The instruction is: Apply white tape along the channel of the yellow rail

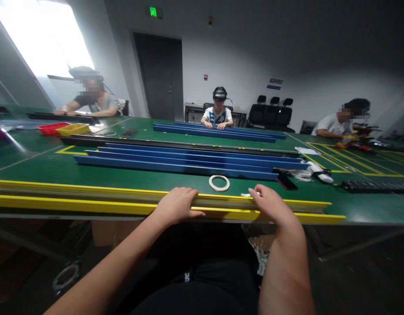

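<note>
A long yellow channel bar (73, 201) lies along the near edge of the green table (369, 205). My left hand (178, 204) is wrapped over its middle, fingers on the far side and thumb on the near rim. Over the bar's right part, my right hand (266, 201) pinches a small white strip (245, 194) between thumb and fingers. A roll of white tape (219, 183) lies flat just beyond the bar, between my hands. Further back rest several blue channel bars (175, 167).
A dark bar (175, 145) lies behind the blue ones. To the right are a phone (287, 181), a white object with a cable (320, 173) and a black strip (375, 187). Red (50, 128) and yellow trays (73, 130) stand back left. Three people sit around the table.
</note>
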Motion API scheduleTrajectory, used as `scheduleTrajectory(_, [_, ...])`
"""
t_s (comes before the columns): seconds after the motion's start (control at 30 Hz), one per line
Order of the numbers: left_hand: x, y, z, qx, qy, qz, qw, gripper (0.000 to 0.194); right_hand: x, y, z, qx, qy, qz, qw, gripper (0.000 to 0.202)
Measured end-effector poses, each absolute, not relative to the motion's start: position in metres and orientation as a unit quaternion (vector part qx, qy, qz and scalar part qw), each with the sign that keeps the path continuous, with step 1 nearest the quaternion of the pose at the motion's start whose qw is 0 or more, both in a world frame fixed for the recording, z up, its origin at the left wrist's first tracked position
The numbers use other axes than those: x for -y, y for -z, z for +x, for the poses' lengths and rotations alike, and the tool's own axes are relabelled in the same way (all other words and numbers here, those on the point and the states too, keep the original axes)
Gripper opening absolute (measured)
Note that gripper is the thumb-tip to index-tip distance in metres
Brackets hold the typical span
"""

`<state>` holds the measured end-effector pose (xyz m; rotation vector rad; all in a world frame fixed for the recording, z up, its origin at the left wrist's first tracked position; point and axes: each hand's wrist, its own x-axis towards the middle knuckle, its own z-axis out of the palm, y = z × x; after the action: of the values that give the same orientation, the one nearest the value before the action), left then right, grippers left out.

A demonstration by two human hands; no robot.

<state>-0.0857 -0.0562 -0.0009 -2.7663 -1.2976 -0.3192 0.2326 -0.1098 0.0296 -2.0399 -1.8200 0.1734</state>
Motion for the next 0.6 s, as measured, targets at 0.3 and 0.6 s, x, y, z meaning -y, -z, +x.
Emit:
scheduleTrajectory(0.3, [0.055, 0.001, -0.086, 0.421, 0.098, -0.901, 0.037, 0.069, 0.112, -0.031, 0.236, 0.669, -0.037, -0.704, 0.236, 0.027])
scheduleTrajectory(0.6, [0.056, 0.000, -0.087, 0.416, 0.104, -0.903, 0.039, 0.068, 0.106, -0.018, 0.242, 0.661, -0.125, -0.689, 0.271, 0.027])
